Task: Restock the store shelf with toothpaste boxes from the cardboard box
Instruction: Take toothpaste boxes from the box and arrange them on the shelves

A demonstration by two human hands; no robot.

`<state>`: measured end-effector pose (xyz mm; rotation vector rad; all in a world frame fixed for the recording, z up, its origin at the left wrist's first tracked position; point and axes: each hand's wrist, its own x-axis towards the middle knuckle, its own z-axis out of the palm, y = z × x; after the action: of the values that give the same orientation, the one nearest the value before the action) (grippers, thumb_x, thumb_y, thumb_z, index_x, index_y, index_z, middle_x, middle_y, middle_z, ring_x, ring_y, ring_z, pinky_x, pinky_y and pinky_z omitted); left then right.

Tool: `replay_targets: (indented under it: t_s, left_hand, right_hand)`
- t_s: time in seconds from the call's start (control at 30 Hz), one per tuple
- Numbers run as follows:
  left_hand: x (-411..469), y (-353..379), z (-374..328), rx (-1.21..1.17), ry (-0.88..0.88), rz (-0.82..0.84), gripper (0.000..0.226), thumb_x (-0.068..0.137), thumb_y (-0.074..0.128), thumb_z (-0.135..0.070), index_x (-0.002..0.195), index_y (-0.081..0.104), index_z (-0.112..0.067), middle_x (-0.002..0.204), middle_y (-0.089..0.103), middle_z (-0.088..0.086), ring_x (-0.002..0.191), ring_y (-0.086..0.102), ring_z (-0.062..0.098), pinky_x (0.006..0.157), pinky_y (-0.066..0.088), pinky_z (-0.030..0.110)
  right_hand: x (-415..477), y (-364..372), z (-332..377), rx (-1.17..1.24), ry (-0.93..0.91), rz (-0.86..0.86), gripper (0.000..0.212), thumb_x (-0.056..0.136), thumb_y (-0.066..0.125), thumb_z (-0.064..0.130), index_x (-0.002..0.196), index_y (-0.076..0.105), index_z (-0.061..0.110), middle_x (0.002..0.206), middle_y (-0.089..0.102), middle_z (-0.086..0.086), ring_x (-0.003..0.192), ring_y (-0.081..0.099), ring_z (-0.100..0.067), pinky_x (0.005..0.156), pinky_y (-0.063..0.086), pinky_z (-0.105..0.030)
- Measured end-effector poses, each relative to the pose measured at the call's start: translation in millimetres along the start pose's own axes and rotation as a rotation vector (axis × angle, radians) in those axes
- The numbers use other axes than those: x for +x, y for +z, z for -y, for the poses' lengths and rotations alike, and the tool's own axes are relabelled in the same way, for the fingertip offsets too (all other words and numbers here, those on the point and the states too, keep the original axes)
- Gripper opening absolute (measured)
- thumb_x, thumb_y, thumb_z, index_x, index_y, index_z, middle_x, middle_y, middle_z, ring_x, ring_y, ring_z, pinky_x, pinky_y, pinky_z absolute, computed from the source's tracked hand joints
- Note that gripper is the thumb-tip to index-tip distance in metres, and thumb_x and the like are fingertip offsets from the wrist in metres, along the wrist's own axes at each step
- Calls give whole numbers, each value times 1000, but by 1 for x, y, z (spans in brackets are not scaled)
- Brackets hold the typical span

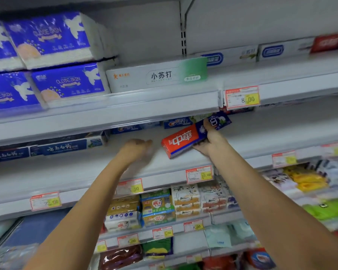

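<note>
Right hand (pixel 211 140) has its grip clamped on the red toothpaste box (pixel 180 141), angled likely to slide into the shelf (pixel 76 168) gap; left hand (pixel 137 148) hovers nearby, grip loose, empty

"CLOSE SKIN" on blue plastic tissue packs (pixel 67 82); "中華" on red-and-blue cardboard toothpaste box (pixel 180 142); "8.00" on red-and-yellow paper price tag (pixel 242 97), upper shelf's front edge.

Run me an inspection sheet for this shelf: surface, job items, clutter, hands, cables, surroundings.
Surface: white middle shelf, bare at the front.
Job's things: red toothpaste box, tilted; cardboard box not in view.
Clutter: Crest boxes at the back, dark blue boxes at left.
Hands: right hand grips the red toothpaste box; left hand holds nothing, blurred.
Cables: nothing seen.
Surroundings: tissue packs above left, price tags on shelf edges, small packs below.
</note>
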<state>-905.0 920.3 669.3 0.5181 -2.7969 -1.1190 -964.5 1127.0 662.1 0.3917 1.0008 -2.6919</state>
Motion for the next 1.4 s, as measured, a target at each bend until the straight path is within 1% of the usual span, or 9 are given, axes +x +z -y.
replay_targets:
  t_s: [0.2,0.4,0.6,0.77,0.93,1.13,1.2,1.3,1.4]
  left_hand:
    - [-43,36,-51,-521,118,178,46,93,45,-52,103,66,-13,93,73,8,87,69,23,79,55,34]
    - [-83,83,-86,-350,263,315,42,79,64,-48,105,65,-14,77,69,-1,55,65,4,52,51,17]
    - [-113,121,-143,-382,334,643,43,71,73,-34,110,58,-26,105,66,8,86,69,18,67,58,23]
    - [-134,141,-208,-242,539,599,53,63,72,-44,111,59,-26,101,69,-5,92,67,13,85,54,25]
    - [-153,158,-284,-306,666,577,32,83,66,-28,112,59,-16,99,70,3,88,69,19,77,58,30]
    - [-142,168,-392,-283,694,421,23,88,63,-27,106,58,-13,94,68,7,76,66,17,60,58,22]
    - [-133,169,-427,-317,618,453,16,89,64,-24,98,60,-12,94,69,11,78,66,20,68,60,28]
    - [-107,171,-471,-365,521,494,32,87,65,-22,111,59,0,95,70,16,80,68,26,79,59,38]
    - [-74,177,-508,-327,453,498,44,86,67,-22,119,55,6,92,67,18,74,68,27,69,60,37]
  right_hand:
    - [-37,-26,27,28,-95,-34,28,87,66,31,99,53,10,104,65,-16,86,63,-27,77,50,-49]
    - [-80,-87,64,56,-142,2,15,88,66,20,96,57,12,93,68,-11,83,65,-26,87,49,-53]
    - [-111,-136,122,70,-271,-29,19,89,63,23,104,57,14,100,69,-12,91,66,-24,80,52,-50]
    - [-138,-168,190,11,-450,-11,46,72,70,28,113,57,13,112,69,-13,103,66,-23,91,52,-47]
    - [-155,-180,270,-62,-593,50,28,84,62,23,106,60,7,96,73,-11,85,70,-17,77,59,-33]
    - [-133,-191,373,-387,-825,50,32,94,55,27,119,56,7,105,71,-5,91,68,-9,81,55,-22]
    - [-115,-195,407,-563,-886,9,32,94,54,36,119,56,17,111,68,0,101,65,-10,92,52,-27]
    - [-86,-204,452,-870,-913,-119,49,90,47,58,124,54,24,125,60,7,120,54,-16,107,39,-38]
    - [-53,-226,491,-1135,-922,-277,61,94,37,57,137,45,14,140,49,-5,130,43,-25,108,31,-36]
